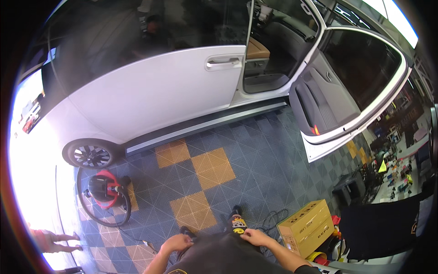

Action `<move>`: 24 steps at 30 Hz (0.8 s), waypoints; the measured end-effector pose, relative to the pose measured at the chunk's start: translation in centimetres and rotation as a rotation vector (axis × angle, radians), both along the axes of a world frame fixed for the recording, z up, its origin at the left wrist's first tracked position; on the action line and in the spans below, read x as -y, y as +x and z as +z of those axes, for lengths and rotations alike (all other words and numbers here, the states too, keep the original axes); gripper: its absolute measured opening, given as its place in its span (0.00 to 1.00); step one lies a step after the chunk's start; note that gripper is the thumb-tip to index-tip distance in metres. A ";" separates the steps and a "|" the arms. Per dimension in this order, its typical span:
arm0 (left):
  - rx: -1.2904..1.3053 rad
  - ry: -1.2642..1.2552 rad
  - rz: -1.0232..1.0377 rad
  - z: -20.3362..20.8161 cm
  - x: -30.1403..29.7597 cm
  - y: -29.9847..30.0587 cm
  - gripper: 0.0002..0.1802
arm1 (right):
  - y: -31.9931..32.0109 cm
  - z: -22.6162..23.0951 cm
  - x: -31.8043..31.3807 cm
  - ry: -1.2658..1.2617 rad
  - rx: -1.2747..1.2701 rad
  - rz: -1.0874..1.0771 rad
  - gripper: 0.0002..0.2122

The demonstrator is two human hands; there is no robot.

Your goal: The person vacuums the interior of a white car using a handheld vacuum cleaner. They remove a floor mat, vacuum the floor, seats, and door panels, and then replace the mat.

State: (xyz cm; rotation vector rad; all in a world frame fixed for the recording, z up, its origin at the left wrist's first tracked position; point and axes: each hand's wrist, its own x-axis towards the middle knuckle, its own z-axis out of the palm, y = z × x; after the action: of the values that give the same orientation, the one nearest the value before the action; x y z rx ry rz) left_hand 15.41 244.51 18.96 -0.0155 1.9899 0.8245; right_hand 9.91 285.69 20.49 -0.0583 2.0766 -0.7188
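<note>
White car (159, 91): 1 door ajar.
Dark garment (221, 253): at the waist, between 2 hands; seemingly being handled, so moving on calls for releasing it.
Left hand (178, 243): beside it, fingertips obscured, pinch unclear.
Right hand (256, 238): fingers seemingly pinching its edge.

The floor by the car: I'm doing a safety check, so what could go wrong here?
The cable lying loose between the right foot and the box could trip the person. The vacuum's looped hose might catch a foot too. The open door juts out and could be bumped.
</note>
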 end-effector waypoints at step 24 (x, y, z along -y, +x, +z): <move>0.237 -0.405 0.326 -20.5 -6.2 -37.3 0.20 | -48.4 -5.1 -16.9 -0.555 0.255 -0.797 0.18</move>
State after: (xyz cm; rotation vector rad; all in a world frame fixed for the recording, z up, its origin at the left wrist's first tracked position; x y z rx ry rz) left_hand -21.89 250.73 -1.55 -0.6572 1.9190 0.5727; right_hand -38.48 302.60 15.41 0.5491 1.5638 -1.6716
